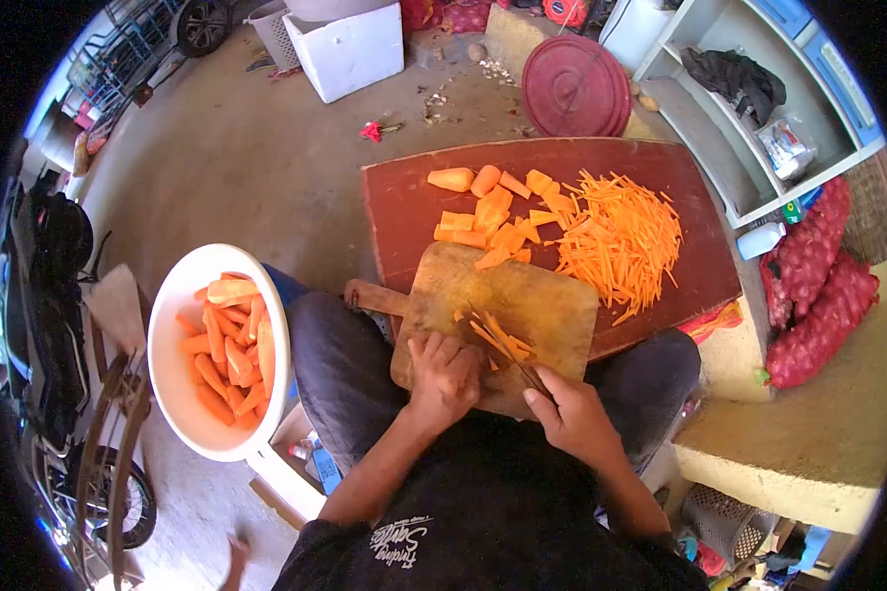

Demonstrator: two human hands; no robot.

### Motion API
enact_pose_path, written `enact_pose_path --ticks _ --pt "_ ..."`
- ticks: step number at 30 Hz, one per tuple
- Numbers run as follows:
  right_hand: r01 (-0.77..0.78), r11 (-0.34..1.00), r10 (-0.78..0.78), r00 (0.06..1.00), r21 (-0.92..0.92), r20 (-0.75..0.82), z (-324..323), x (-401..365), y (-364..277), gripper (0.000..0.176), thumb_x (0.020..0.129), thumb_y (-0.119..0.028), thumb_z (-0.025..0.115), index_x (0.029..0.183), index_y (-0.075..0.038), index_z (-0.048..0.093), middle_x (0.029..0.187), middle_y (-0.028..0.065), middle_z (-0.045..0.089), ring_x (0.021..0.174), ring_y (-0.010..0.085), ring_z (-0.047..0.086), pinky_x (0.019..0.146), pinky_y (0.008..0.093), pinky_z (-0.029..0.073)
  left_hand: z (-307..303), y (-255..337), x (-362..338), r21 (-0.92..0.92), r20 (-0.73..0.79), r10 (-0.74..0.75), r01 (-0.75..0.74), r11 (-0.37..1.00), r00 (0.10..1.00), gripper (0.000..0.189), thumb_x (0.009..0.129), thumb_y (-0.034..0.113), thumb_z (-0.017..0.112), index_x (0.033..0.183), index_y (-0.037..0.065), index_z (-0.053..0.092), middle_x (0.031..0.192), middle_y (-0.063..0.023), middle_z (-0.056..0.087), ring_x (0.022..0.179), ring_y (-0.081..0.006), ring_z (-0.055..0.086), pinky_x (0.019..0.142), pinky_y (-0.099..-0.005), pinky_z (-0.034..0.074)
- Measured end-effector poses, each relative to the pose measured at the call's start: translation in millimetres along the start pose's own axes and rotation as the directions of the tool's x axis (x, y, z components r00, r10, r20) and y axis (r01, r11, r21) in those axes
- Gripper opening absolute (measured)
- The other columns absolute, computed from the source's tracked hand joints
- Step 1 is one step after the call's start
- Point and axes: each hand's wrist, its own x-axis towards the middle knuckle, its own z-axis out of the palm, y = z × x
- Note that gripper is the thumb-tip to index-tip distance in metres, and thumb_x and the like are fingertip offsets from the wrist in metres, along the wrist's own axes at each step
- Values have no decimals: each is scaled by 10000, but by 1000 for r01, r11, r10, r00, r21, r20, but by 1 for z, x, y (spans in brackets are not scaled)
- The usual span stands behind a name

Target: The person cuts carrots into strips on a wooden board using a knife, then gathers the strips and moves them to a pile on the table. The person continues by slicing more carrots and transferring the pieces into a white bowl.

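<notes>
A worn wooden cutting board (443, 286) with a handle at its left lies across my lap and the table's near edge. My left hand (443, 377) is closed on it, fingers curled over a carrot piece (493, 363) that is mostly hidden. In my right hand (574, 414) is a knife (524, 371), its blade down on the board just right of the left fingers. Thin carrot strips (501, 339) lie along the blade. Beyond the board are chunks of carrot (493, 209) and, to their right, a large heap of carrot shreds (621, 241).
The brown-red tabletop (399, 217) holds the cut carrots. To my left stands a white basin (170, 394) of peeled carrots (232, 345). At the right are red net sacks (823, 305) and a shelf unit (719, 128). A dark red lid (576, 87) leans behind the table.
</notes>
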Motion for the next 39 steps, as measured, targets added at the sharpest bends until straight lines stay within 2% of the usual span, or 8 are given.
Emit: enact_pose_path --ticks 6,11,14,19,29,32,33,39 --pt "32 996 -41 993 82 109 -2 -14 -1 307 1094 -244 635 1262 13 643 926 286 679 884 504 678 755 472 545 -16 -13 8 -154 -215 -313 284 946 925 118 837 -1 818 935 39 766 918 -109 712 917 -333 651 866 -453 440" --pt "-109 979 79 981 172 175 16 1 6 301 1115 -269 603 1192 20 637 899 272 639 819 437 661 770 456 533 -19 -16 14 -472 -221 -591 445 761 776 60 898 -14 822 949 -17 790 912 -130 731 809 -234 679 737 -338 507" --pt "-103 977 84 991 188 105 9 17 26 292 1105 -261 610 1156 26 635 868 249 619 771 361 651 752 453 521 -14 -21 10 -312 -182 -444 376 872 878 49 893 -17 817 932 -16 787 894 -136 724 784 -268 675 719 -358 504" --pt "-111 991 110 994 76 4 -59 37 68 265 1080 -236 628 1095 27 656 828 230 619 752 317 654 710 451 504 -9 -17 7 -109 -66 -339 331 937 939 137 863 45 835 991 62 792 1008 -96 745 1029 -318 687 971 -463 425" --pt "-18 993 -23 941 -118 -338 -125 68 116 283 1043 -212 697 1187 32 690 904 219 712 741 344 696 698 425 538 1 -9 13 -20 9 -252 252 968 968 215 826 84 876 1025 60 800 1006 -96 746 1021 -306 692 945 -448 449" --pt "75 952 -205 875 -297 -438 -106 64 137 371 1003 -204 749 1283 29 680 993 212 748 847 387 735 764 460 580 -3 19 56 25 90 -163 161 987 983 229 830 106 885 1037 61 799 1003 -89 732 1033 -298 676 938 -457 455" --pt "75 929 -235 877 -364 -420 -105 62 131 406 987 -201 764 1312 26 673 1027 211 753 891 399 740 790 475 588 -10 31 74 29 210 -193 191 981 959 273 907 184 854 1138 52 793 1112 -133 715 1127 -341 650 1037 -519 465" --pt "89 824 -333 875 -560 -351 -97 53 140 457 952 -212 759 1342 1 654 1097 188 753 1031 384 718 874 494 586 49 63 188 -26 177 148 -146 989 973 458 851 240 902 1268 91 785 1254 -134 683 1198 -346 603 1041 -539 415"
